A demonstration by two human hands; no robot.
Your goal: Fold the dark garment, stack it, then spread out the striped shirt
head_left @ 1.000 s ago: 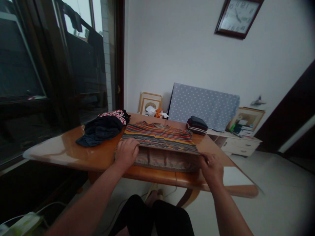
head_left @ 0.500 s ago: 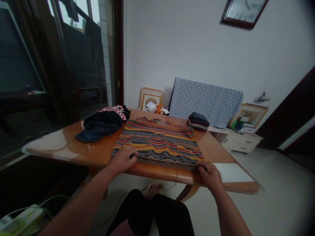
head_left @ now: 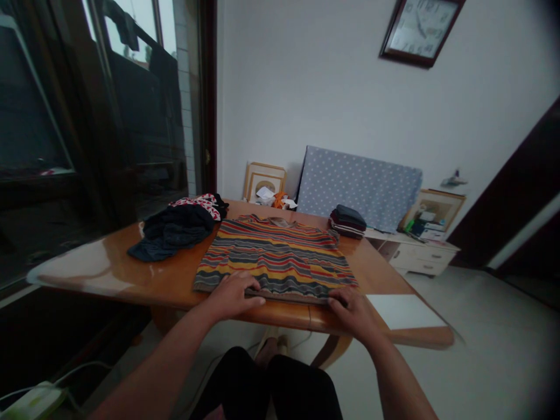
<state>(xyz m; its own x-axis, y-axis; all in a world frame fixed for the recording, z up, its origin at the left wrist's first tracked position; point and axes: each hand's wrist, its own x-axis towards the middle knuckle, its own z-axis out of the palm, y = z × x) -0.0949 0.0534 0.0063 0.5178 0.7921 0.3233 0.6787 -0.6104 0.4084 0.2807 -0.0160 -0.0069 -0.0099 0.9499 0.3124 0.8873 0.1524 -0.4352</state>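
On the wooden tabletop (head_left: 109, 271) the striped shirt (head_left: 277, 259) lies flat, its near hem at the front edge. Left hand (head_left: 234, 296) rests on the hem's left part, fingers curled over the fabric edge; right hand (head_left: 354, 312) sits on the hem's right end, fingers bent on the cloth. Cannot tell whether either grip pinches the fabric or only presses it. Change from one second ago: the folded-back lower band is now gone, and the shirt is spread full length. Both hands have moved nearer the tabletop edge. Dark clothing pile (head_left: 172, 230) at left and folded stack (head_left: 347, 220) at the far right are unmoved.
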